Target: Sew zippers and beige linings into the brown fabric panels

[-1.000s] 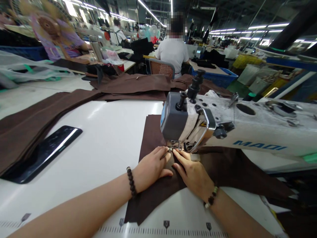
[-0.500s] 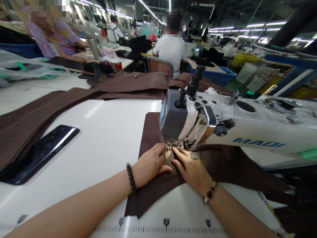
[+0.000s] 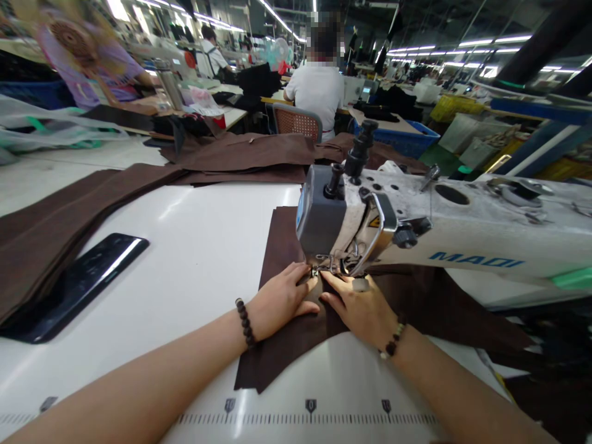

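Observation:
Dark brown fabric (image 3: 272, 364) lies under the head of a white and grey sewing machine (image 3: 324, 216). My left hand (image 3: 284, 299) rests open on the fabric, its fingertips just left of the presser foot (image 3: 316, 271). On the right side of the foot, my right hand (image 3: 361, 305) lies flat with fingers stretched toward the needle area; a pale band is around one finger. Both hands press on the cloth without gripping it. The needle itself is too small to make out, and the fabric continues right, partly beneath the machine arm.
Stacks of brown fabric pieces (image 3: 250, 154) lie along the table's back and left side (image 3: 60, 228). A glossy black panel (image 3: 78, 290) sits at left. A ruler scale (image 3: 272, 419) runs along the front edge. Beyond, a person in white (image 3: 317, 92) sits on a chair, near a blue bin (image 3: 411, 142).
The brown fabric's near edge has shifted slightly away from me, toward the machine. Both hands stay flat beside the presser foot, moving very little. The camera view has shifted slightly.

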`<state>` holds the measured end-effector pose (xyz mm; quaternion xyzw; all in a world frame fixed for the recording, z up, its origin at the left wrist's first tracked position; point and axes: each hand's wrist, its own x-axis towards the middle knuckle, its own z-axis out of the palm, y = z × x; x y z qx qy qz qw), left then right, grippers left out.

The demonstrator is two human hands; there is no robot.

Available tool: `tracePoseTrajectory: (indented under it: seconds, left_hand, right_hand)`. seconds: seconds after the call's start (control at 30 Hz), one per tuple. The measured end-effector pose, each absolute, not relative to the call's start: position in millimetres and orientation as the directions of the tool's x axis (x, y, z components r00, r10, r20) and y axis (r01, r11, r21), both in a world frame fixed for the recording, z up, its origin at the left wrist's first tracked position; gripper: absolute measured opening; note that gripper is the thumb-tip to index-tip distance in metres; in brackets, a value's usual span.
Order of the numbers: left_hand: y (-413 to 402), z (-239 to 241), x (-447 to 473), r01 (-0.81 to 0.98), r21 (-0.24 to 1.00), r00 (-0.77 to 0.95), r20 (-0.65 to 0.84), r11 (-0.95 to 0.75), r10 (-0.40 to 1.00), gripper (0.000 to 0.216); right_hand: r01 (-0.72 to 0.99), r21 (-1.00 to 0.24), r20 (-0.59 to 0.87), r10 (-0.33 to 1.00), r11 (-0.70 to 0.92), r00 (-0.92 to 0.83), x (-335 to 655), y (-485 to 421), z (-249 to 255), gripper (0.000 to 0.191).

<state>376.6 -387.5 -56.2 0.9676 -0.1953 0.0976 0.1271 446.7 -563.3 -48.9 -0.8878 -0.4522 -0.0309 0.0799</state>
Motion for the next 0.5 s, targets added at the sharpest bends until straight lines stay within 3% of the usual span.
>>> tracePoseTrajectory:
  seconds: [0.13, 0.23, 0.33, 0.37, 0.43, 0.5]
  left_hand:
    - [-381.9, -56.5, 377.7, -0.426, 0.214, 0.899, 0.212, -0.879, -0.383, 0.047]
    - [-370.2, -50.8, 380.3, -0.436, 0.2, 0.899, 0.141, -0.877, -0.415, 0.039]
    - [-360.7, -39.7, 380.4, -0.418, 0.183, 0.908, 0.09, -0.89, -0.409, 0.022]
    - [-360.5, -36.1, 379.1, -0.411, 0.182, 0.912, 0.09, -0.893, -0.401, 0.019]
    - [-365.5, -31.6, 374.7, -0.404, 0.189, 0.915, 0.101, -0.895, -0.391, 0.018]
    - [-375.4, -32.1, 369.0, -0.406, 0.194, 0.913, 0.12, -0.893, -0.389, 0.022]
  right_hand:
    - [0.767, -0.064, 0.014, 0.768, -0.639, 0.641, 460.5, -572.6, -27.5, 0.029]
    - [0.778, -0.093, -0.167, 0.781, -0.621, 0.602, 466.5, -583.4, -1.8, 0.025]
    - [0.807, -0.267, -0.439, 0.812, -0.527, 0.385, 463.3, -588.2, 22.5, 0.028]
    - [0.795, -0.338, -0.469, 0.822, -0.504, 0.322, 460.2, -587.8, 25.9, 0.029]
    - [0.796, -0.39, -0.375, 0.869, -0.463, 0.322, 452.0, -584.7, 21.3, 0.031]
    - [0.834, -0.326, -0.156, 0.896, -0.444, 0.416, 442.4, -581.2, 3.3, 0.035]
